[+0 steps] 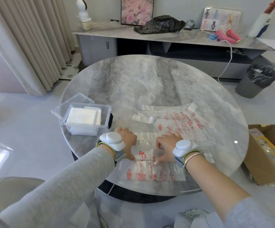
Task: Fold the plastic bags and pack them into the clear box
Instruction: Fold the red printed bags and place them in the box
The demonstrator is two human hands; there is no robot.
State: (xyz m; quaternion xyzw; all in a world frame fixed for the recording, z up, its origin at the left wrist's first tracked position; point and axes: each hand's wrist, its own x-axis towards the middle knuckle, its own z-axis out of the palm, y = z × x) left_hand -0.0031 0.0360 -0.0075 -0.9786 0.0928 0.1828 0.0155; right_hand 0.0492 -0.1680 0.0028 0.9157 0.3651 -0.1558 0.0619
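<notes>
A clear plastic bag with red print (150, 171) lies flat at the near edge of the round table. My left hand (127, 142) and my right hand (168, 145) both press on it, fingertips pinching along a crease across its middle. Beyond it, more flat printed bags (183, 124) lie overlapped on the table. To the left, at the table's edge, stands the clear box (107, 116) with white folded bags (84, 117) stacked inside. Its lid (74, 101) leans behind it.
The round marble table (150, 79) fills the middle. A cardboard box (265, 155) stands on the floor at right, a grey bin (257, 79) beyond it. A long sideboard (166, 38) with a black bag (159, 24) runs along the back wall.
</notes>
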